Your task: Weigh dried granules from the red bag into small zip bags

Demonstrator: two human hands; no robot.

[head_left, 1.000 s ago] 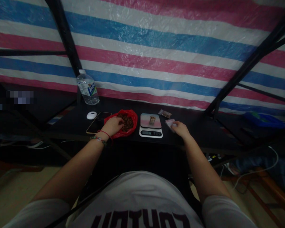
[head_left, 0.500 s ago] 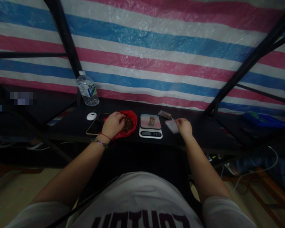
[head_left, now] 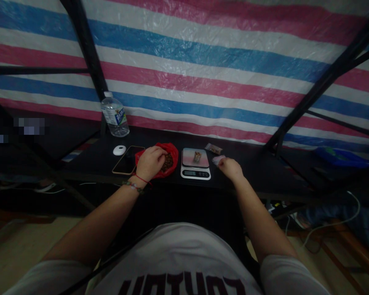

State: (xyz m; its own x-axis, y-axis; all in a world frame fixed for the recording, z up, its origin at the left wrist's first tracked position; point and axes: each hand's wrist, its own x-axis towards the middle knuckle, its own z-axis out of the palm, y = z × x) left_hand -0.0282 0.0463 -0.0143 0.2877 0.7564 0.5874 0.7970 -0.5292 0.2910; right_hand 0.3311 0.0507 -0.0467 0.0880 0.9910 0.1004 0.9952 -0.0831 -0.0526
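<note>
Her left hand (head_left: 149,161) dug, fingers curled, into the soft red bag (head_left: 171,152) mid-table; her right hand (head_left: 230,167) pinched a flimsy small pouch (head_left: 217,159), best held by its edge, beside the scale (head_left: 195,164).

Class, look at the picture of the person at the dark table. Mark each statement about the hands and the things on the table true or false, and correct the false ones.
1. The left hand is in the red bag. True.
2. The scale lies between the two hands. True.
3. The water bottle lies on its side. False: it stands upright.
4. The right hand rests on the phone. False: it holds a small clear bag right of the scale.
</note>
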